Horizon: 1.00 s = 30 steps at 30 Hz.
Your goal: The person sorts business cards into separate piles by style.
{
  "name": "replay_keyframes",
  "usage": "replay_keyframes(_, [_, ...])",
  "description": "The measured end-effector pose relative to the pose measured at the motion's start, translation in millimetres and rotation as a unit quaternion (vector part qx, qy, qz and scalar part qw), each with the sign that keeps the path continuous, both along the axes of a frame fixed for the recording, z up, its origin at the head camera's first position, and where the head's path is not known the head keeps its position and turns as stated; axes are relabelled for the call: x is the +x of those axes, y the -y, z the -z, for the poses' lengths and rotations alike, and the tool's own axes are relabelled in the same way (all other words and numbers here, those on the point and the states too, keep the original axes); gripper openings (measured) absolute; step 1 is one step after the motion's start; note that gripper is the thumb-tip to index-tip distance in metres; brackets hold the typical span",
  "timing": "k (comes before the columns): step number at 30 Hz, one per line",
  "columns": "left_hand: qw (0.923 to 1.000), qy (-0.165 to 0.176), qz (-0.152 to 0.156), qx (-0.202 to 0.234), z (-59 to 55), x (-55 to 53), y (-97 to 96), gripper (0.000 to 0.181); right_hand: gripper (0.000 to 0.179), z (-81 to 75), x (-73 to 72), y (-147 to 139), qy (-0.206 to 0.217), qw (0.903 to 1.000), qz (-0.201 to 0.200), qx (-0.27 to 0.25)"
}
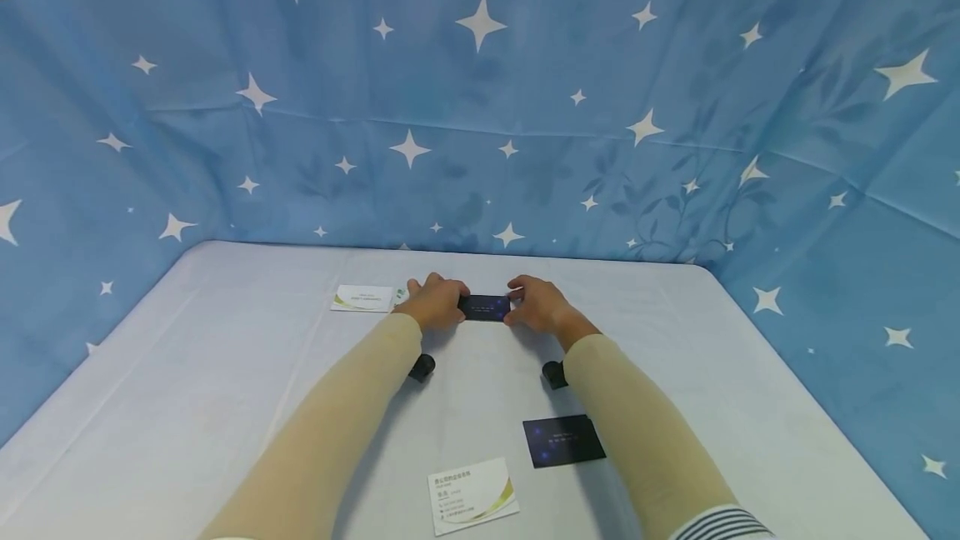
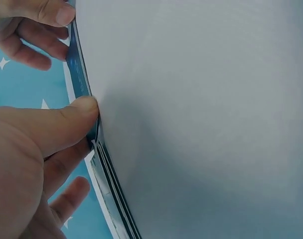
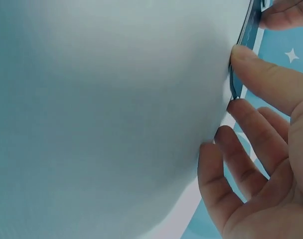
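Note:
Near the table's far edge lies a dark blue business card (image 1: 485,307), which seems to rest on another thin card or two. My left hand (image 1: 435,304) pinches its left end, thumb (image 2: 84,107) on the near edge and a finger behind. At the other end my right hand (image 1: 542,305) grips the card between thumb (image 3: 246,56) and forefinger, the other fingers spread loosely. Right beside my left hand is a white business card (image 1: 362,298), part of a small stack (image 2: 111,196) whose layered edges show in the left wrist view.
Closer to me a white business card (image 1: 473,496) with a green-gold curve lies on the white tabletop (image 1: 187,382). To its right is a black card (image 1: 564,441), partly overlapped by my right sleeve. A blue star-patterned curtain (image 1: 480,90) hangs behind the table.

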<state>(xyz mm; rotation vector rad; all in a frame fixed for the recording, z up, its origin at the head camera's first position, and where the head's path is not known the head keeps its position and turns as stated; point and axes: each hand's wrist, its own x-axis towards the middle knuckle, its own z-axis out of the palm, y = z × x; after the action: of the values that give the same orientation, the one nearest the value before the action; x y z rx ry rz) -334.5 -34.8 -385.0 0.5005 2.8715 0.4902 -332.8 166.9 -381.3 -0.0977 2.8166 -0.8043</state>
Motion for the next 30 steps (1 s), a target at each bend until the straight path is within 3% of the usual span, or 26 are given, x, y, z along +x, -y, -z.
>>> replay_keyframes(13, [0.9997,0.010,0.005,0.023,0.4,-1.7,0.2,0.046,0.071,7.7,0.1,-2.9,0.015,0.9963,0.030,-0.079])
replay_keyframes(30, [0.9998,0.019,0.001,0.011,-2.9,0.6,-0.5,0.047,0.069,6.3,2.8,-4.9,-0.001,0.9998,-0.016,-0.014])
